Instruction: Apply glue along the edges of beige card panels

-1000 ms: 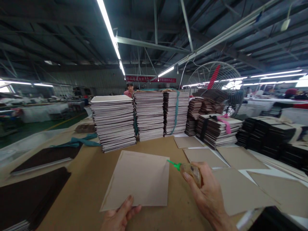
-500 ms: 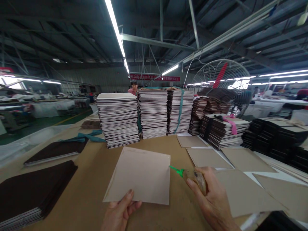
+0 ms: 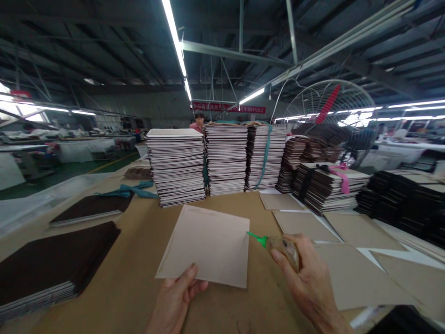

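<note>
My left hand (image 3: 181,293) grips a beige cardboard panel (image 3: 212,246) by its near edge, thumb on top and fingers underneath. The panel is held tilted over the brown tabletop (image 3: 139,260). In my right hand (image 3: 311,280) is a glue bottle (image 3: 283,249), lying almost sideways, with the fingers wrapped round its body. Its green nozzle (image 3: 257,239) points left, and the tip is at the panel's right edge near the upper corner. Whether the tip touches the panel, I cannot tell. A thin line shows along the panel's left and far edges.
Tall stacks of panels (image 3: 177,169) stand at the back of the table. Loose beige boards (image 3: 361,276) lie on the right, below black stacks (image 3: 403,199). Dark brown panels (image 3: 59,264) sit at left near a teal strip (image 3: 134,189). Behind are a large fan (image 3: 330,116) and a person (image 3: 198,123).
The whole view has shifted slightly, so the scene sits a little farther right and higher. The nozzle tip stays near the panel's upper right corner, and both hands keep their grips.
</note>
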A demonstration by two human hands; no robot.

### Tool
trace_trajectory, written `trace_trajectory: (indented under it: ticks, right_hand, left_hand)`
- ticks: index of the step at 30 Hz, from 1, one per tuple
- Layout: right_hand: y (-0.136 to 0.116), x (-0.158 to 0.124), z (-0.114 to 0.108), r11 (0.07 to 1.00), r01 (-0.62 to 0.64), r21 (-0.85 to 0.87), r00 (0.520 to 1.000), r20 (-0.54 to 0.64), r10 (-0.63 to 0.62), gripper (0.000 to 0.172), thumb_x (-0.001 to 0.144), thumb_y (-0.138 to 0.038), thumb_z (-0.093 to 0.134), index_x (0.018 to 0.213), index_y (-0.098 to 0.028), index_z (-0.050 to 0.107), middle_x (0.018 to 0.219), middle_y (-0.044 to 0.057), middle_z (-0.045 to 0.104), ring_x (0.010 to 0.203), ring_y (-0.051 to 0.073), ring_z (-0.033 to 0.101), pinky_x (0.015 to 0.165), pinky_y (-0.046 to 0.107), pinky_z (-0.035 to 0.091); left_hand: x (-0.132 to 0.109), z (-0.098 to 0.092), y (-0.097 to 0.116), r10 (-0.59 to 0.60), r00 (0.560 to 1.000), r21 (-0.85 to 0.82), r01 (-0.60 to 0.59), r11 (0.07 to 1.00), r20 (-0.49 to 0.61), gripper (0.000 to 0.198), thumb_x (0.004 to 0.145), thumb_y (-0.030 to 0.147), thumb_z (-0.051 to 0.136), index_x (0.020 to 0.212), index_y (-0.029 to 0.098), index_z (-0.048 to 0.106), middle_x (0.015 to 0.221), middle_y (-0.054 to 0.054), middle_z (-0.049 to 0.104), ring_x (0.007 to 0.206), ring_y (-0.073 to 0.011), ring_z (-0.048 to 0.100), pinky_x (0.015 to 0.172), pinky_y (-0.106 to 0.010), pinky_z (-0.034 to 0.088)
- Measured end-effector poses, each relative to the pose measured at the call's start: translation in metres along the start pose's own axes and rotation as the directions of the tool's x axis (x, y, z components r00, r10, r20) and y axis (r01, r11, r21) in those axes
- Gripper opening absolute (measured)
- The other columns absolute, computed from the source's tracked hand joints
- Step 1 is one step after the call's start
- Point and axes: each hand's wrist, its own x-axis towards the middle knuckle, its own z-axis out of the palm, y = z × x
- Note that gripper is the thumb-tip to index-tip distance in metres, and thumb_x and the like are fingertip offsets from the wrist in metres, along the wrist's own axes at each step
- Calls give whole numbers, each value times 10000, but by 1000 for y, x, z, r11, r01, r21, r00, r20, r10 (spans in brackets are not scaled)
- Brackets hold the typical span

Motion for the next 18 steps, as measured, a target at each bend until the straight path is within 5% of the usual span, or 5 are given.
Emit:
trace_trajectory:
  ticks: [5,12,18]
  right_hand:
    - [0,-6,3,1000,-26,-3,999,44,26,285,918,-478,527,1044,-224,550,987,51,583,900,227,576,739,337,458]
    - [-2,-5,-4,990,-115,79,986,-109,123,319,878,-488,582,1056,-225,558,985,37,593,840,214,580,709,321,469]
    - [1,-16,0,989,-127,75,992,-5,128,316,881,-502,575,1052,-236,569,982,24,606,854,214,591,701,306,474]
  left_hand:
    - [1,-1,0,4,1000,-5,-4,1000,-18,342,663,282,852,917,155,660,896,-28,690,795,-193,642,647,-325,615]
    - [5,-3,-1,16,997,-28,-18,999,-81,366,635,246,861,927,155,660,913,-43,710,760,-197,667,619,-314,617]
    - [7,-2,0,-2,996,-84,-5,996,-88,298,630,192,852,853,138,662,831,-36,711,697,-182,666,597,-303,619]
